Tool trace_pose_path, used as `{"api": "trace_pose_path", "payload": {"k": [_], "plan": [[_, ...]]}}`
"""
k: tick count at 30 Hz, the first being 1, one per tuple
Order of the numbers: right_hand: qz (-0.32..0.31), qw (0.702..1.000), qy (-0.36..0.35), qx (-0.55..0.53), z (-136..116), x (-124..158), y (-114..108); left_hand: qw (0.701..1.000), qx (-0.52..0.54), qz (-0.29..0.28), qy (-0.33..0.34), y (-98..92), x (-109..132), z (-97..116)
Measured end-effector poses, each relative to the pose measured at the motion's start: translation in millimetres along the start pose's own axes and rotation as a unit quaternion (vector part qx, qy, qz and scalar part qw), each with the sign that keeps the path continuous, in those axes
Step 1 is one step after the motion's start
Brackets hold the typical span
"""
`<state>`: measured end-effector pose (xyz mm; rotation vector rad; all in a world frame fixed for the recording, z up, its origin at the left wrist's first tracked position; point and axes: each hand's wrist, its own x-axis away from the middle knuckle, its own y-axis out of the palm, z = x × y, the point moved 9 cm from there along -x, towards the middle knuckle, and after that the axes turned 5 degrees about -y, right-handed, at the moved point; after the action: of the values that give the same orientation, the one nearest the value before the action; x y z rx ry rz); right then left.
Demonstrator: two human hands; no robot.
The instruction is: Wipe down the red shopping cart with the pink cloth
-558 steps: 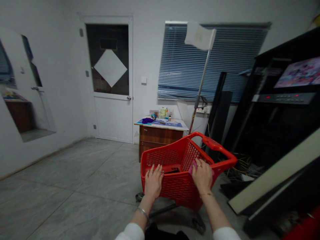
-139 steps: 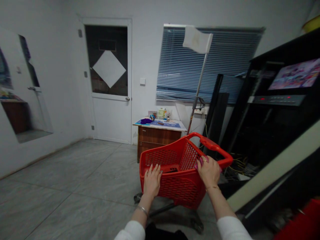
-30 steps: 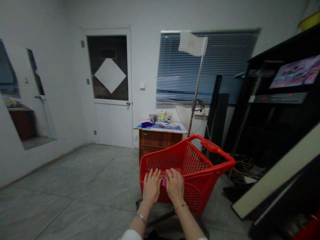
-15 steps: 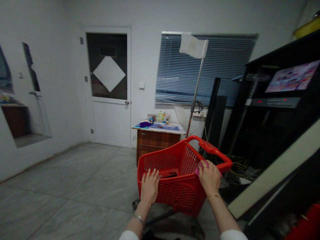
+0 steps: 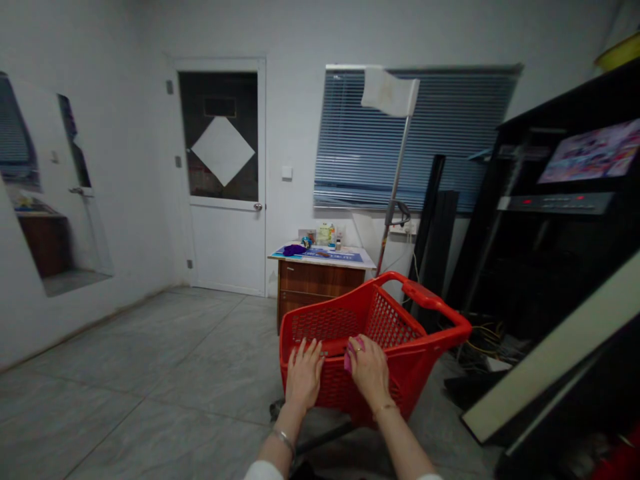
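Note:
A red plastic shopping cart (image 5: 400, 347) with a mesh basket and a red handle stands on the tiled floor just in front of me. My left hand (image 5: 303, 377) lies flat on the near rim of the basket, fingers spread. My right hand (image 5: 369, 369) is beside it on the same rim, fingers closed over a pink cloth (image 5: 349, 361) pressed against the plastic. Something dark lies on the basket's bottom, and I cannot make it out.
A wooden cabinet (image 5: 320, 283) with bottles and small items on top stands behind the cart, below a window with blinds. A white door (image 5: 227, 180) is at the left. A mop pole (image 5: 395, 193) leans beside dark shelving (image 5: 555, 220) and boards at the right.
My right hand with the pink cloth has slid left along the near rim, from the corner by the handle toward my left hand. The left hand has stayed put.

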<state>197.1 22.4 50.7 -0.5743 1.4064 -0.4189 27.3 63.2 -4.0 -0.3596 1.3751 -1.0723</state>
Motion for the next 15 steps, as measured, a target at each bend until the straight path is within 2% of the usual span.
{"api": "trace_pose_path", "payload": {"k": [5,7,8,9,11,15], "plan": [[0.027,0.992,0.056,0.109,133,-16,-46,1.000,0.007,0.005,-0.002,0.9,0,2],[0.052,0.987,0.084,0.130,161,-19,-59,1.000,0.009,0.007,-0.007,1.2,0,2],[0.066,0.984,0.094,0.136,164,-18,-63,1.000,0.010,0.007,-0.009,1.2,0,2],[0.078,0.982,0.101,0.138,161,-16,-64,1.000,0.010,0.008,-0.011,1.2,1,2],[0.093,0.982,0.103,0.129,135,-10,-57,1.000,0.010,0.009,-0.013,0.9,1,3],[0.057,0.995,0.068,0.054,37,5,-18,1.000,0.006,0.014,-0.014,-1.0,1,3]]}}
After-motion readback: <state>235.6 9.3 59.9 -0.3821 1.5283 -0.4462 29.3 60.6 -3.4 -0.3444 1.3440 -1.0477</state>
